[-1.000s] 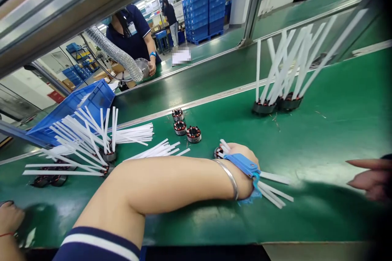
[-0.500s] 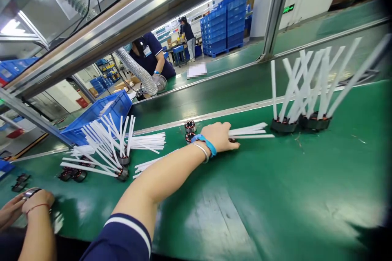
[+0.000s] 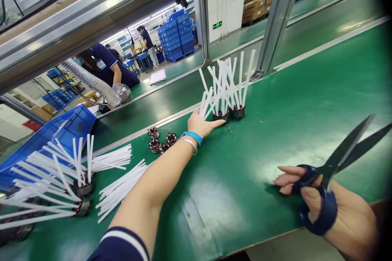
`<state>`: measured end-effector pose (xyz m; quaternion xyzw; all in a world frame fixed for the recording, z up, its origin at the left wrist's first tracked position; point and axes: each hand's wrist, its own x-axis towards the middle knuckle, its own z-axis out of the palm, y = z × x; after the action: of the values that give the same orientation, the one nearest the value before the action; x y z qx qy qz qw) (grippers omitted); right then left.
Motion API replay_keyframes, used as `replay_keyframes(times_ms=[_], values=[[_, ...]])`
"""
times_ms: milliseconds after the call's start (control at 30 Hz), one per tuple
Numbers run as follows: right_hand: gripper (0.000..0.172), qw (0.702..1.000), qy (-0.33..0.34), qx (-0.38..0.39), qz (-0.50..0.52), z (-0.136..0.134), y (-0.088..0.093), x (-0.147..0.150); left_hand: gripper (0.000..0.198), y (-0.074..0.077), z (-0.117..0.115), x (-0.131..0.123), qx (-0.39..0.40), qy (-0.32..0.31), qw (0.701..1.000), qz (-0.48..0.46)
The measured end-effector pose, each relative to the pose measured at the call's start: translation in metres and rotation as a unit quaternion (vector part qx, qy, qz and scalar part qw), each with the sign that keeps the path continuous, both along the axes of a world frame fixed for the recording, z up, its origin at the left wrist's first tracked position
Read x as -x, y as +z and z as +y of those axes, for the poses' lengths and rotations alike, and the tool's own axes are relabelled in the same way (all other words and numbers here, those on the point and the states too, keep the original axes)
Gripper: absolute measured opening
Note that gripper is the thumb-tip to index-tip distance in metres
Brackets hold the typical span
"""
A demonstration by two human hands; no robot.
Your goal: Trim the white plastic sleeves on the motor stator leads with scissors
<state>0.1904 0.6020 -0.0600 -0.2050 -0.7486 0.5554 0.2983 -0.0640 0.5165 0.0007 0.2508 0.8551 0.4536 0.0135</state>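
My left hand (image 3: 200, 125) reaches across the green bench, fingers curled round a motor stator mostly hidden behind them. White strips (image 3: 206, 104) rise out of that stator above my hand. Right beside it stand a stator (image 3: 220, 115) and another stator (image 3: 237, 112), both dark and ring-shaped, with long white strips sticking upright. My right hand (image 3: 346, 216) holds scissors (image 3: 332, 167) by their dark blue handles, blades spread and pointing away to the upper right. Several bare stators (image 3: 154, 145) sit left of my left wrist.
At the left stand stators with fanned white strips (image 3: 45, 171). Loose white strips (image 3: 122, 187) lie in a pile near my forearm, before a blue bin (image 3: 76, 122). A metal frame post (image 3: 277, 20) rises behind the bench. Across it, a person (image 3: 107, 65) works by a foil duct (image 3: 88, 79).
My left hand has carried the stator to beside the two standing ones, its strips now upright instead of lying sideways. My right hand with the scissors has come into view. The view has swung right.
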Motion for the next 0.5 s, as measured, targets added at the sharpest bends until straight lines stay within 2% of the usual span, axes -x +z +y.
replay_keyframes(times_ms=[33,100,167,200,267,333,400,500], values=[[0.019,1.0,-0.005,-0.004,-0.013,0.001,0.001,0.0,0.072,-0.008,0.017,0.002,-0.002,-0.008,1.0,-0.013],[0.017,1.0,-0.01,-0.009,-0.023,0.002,0.002,0.0,0.059,-0.017,0.041,0.005,-0.005,-0.027,0.999,-0.038],[0.019,1.0,-0.021,-0.002,-0.007,-0.001,0.003,0.001,0.041,-0.018,0.048,0.002,-0.005,-0.049,0.998,-0.046],[0.02,0.999,-0.034,0.006,0.004,-0.004,0.004,0.002,0.036,-0.017,0.043,-0.003,-0.006,-0.054,0.998,-0.042],[0.023,0.997,-0.068,0.015,0.025,-0.008,0.005,0.002,0.034,-0.015,0.02,-0.019,-0.019,-0.065,0.997,-0.033],[0.024,0.996,-0.079,0.003,0.03,-0.01,0.005,0.002,0.036,-0.014,-0.016,-0.04,-0.05,-0.096,0.994,-0.033],[0.025,0.998,-0.054,-0.023,0.024,-0.008,0.004,0.001,0.039,-0.015,-0.053,-0.061,-0.071,-0.13,0.986,-0.072],[0.024,0.996,-0.009,-0.085,-0.007,-0.003,0.001,0.0,0.046,-0.015,-0.095,-0.085,-0.061,-0.126,0.984,-0.106]])
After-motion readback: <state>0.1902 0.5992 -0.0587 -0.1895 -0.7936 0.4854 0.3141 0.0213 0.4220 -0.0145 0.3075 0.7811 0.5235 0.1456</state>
